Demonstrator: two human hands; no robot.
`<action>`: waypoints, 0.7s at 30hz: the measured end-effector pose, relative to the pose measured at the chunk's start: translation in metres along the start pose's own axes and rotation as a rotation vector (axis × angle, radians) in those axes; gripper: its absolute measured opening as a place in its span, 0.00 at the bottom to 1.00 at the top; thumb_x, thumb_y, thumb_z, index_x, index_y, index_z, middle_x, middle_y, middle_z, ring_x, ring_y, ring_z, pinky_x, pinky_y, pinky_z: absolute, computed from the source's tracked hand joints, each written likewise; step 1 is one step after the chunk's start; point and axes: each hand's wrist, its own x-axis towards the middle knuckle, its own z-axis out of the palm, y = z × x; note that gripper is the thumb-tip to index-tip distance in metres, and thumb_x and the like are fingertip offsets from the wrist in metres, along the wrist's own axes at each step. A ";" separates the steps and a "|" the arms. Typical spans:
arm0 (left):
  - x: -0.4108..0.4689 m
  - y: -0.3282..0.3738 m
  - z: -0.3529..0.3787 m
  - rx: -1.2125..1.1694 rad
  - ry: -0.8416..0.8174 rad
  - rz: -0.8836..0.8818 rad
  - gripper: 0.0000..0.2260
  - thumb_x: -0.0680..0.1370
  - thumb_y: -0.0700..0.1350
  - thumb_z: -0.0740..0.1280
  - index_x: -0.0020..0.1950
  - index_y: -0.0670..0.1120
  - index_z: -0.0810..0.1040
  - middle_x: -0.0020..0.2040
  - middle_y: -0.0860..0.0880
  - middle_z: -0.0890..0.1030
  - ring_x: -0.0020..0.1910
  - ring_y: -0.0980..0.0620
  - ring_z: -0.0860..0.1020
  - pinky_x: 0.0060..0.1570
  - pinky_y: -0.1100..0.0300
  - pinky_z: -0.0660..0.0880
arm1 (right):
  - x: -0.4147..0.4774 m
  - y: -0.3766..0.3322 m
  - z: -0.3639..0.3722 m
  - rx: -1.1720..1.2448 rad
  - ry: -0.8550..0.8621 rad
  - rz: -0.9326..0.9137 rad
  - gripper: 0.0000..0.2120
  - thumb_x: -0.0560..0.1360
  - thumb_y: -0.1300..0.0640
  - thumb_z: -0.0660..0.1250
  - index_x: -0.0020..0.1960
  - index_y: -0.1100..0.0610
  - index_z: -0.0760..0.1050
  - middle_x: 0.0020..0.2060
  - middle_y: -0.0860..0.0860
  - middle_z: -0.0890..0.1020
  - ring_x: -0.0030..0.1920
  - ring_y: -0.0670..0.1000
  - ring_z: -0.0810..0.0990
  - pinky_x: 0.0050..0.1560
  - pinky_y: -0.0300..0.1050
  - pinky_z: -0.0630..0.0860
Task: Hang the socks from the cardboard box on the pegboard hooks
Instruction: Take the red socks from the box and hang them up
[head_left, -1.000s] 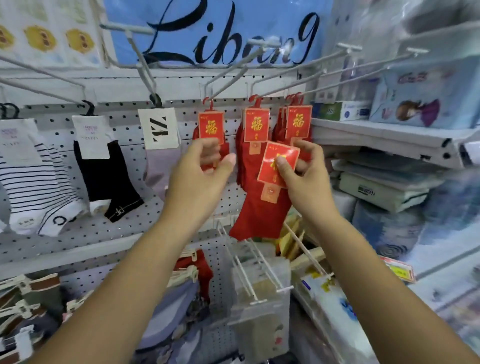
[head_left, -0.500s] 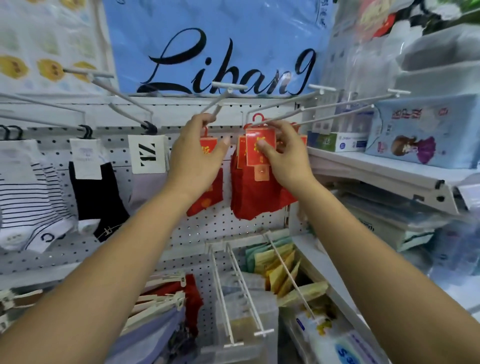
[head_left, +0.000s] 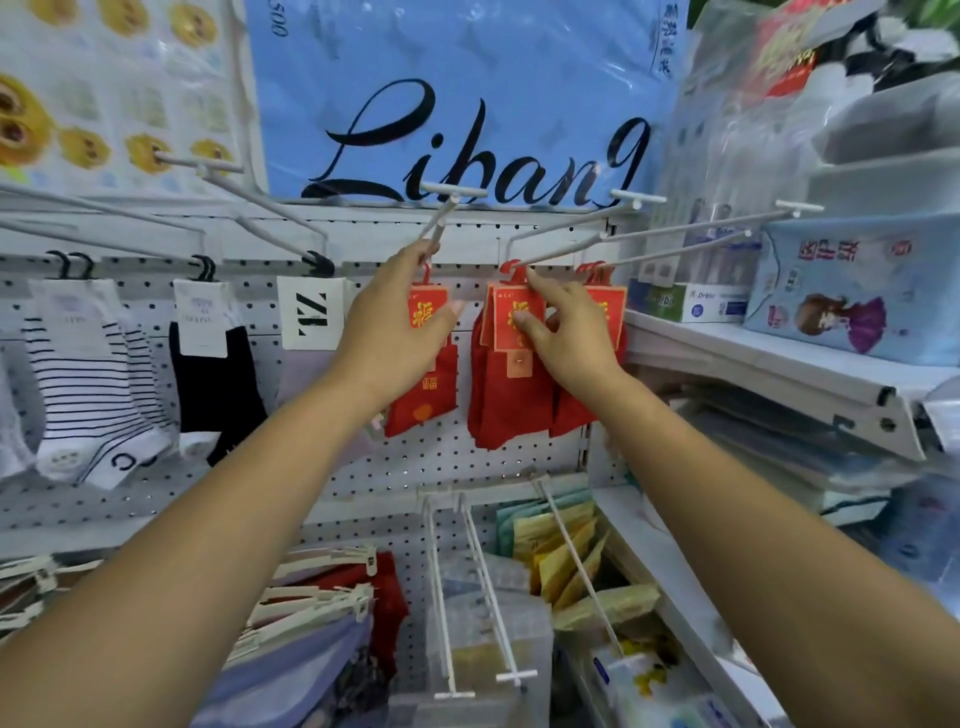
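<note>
On pegboard hooks (head_left: 440, 224), left hand (head_left: 400, 322) and right hand (head_left: 569, 332) grip red socks (head_left: 506, 405).

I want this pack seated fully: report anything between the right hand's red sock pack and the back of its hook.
Only other red packs hung behind it, toward the pegboard. The red sock pack appears already on the hook; nothing else visible blocks it.

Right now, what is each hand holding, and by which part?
Right hand pinches the middle red socks by their card, thumb on front. Left hand touches the left pair's hanger; a grip cannot be told.
</note>
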 end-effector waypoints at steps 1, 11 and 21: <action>-0.002 0.001 -0.001 0.004 -0.003 -0.007 0.28 0.80 0.50 0.69 0.79 0.54 0.63 0.76 0.53 0.71 0.74 0.55 0.67 0.66 0.61 0.61 | -0.003 0.000 0.001 0.004 -0.010 0.002 0.27 0.79 0.49 0.69 0.76 0.50 0.68 0.58 0.52 0.75 0.53 0.51 0.77 0.60 0.45 0.74; -0.079 -0.024 -0.037 0.101 -0.005 0.004 0.27 0.80 0.52 0.70 0.77 0.57 0.66 0.72 0.64 0.66 0.72 0.59 0.67 0.72 0.53 0.66 | -0.073 -0.031 -0.001 -0.027 0.037 -0.081 0.27 0.80 0.47 0.67 0.75 0.57 0.68 0.72 0.53 0.70 0.74 0.53 0.66 0.73 0.45 0.63; -0.216 -0.056 -0.138 0.340 -0.094 -0.123 0.34 0.74 0.68 0.67 0.78 0.62 0.63 0.79 0.60 0.64 0.77 0.60 0.61 0.73 0.54 0.60 | -0.186 -0.137 0.033 0.060 -0.415 -0.299 0.31 0.78 0.44 0.68 0.77 0.53 0.65 0.75 0.48 0.70 0.75 0.48 0.66 0.73 0.46 0.66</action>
